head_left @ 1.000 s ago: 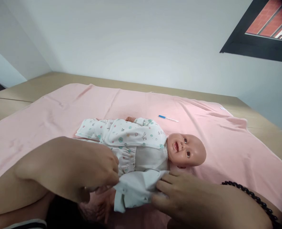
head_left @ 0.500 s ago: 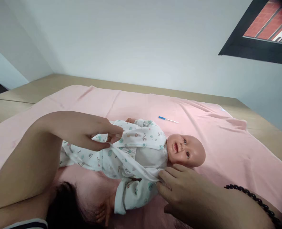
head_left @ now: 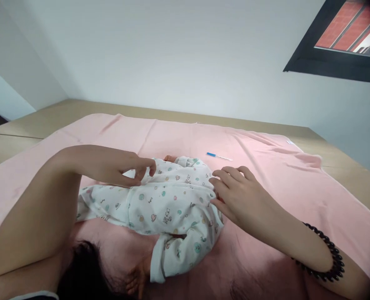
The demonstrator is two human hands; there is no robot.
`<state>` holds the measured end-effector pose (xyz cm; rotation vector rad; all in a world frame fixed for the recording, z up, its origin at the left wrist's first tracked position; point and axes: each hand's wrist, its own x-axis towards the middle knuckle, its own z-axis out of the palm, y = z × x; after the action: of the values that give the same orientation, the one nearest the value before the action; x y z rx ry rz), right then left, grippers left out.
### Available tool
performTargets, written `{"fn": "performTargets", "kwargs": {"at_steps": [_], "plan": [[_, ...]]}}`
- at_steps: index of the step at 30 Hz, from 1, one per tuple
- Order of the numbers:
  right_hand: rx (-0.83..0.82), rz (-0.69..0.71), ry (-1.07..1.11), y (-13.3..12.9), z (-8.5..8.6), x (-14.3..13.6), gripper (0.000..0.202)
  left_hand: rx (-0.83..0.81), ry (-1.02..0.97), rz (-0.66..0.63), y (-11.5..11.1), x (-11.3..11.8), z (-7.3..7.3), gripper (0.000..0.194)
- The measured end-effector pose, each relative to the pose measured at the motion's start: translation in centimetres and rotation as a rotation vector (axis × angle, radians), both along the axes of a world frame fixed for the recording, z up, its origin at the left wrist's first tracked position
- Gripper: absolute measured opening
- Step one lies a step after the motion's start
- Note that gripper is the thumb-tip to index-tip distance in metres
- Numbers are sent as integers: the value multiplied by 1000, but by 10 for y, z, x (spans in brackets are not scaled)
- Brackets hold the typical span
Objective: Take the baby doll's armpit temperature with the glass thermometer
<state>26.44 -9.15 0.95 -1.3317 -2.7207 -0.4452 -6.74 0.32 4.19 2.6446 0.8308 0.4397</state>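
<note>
A baby doll lies on its back in a white printed baby gown (head_left: 169,208), its head hidden behind my right hand (head_left: 235,191). The fingers of that hand are curled at the gown's collar, closed on the upper corner of the front flap. Over the doll's waist hovers my left hand (head_left: 125,168), with thumb and forefinger apart and nothing seen between them. The front flap lies across the chest. One doll hand (head_left: 136,279) sticks out of the near sleeve (head_left: 169,258), and the other doll hand (head_left: 170,158) shows at the far side.
A pink blanket (head_left: 275,179) with some creases covers much of the wooden surface (head_left: 338,154). Beyond the doll lies a thin stick with a blue end (head_left: 211,154). A pale wall (head_left: 185,58) rises behind, with a dark-framed window at upper right. Dark hair (head_left: 81,271) hangs into view below.
My right hand has moved up and away from me, drawing the gown's flap over the doll's chest. My left hand has let go of the flap's edge. The doll's face is now covered from view.
</note>
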Motion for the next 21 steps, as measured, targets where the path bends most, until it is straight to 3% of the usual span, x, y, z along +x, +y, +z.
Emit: {"fn": "performTargets", "kwargs": {"at_steps": [5,10,15,21], "plan": [[-169,-18,77,11,0,3,22,-30,-55,-54,-13,55,-14,26],[-254,-22,138,22,-10,2,11,-127,-49,-162,-17,92,-48,23],[-400,-96,177,27,-10,1,11,-115,-23,-174,-12,107,-79,31],[-360,-89,91,26,-11,-4,9,-170,-74,-189,-7,107,-82,25]]}}
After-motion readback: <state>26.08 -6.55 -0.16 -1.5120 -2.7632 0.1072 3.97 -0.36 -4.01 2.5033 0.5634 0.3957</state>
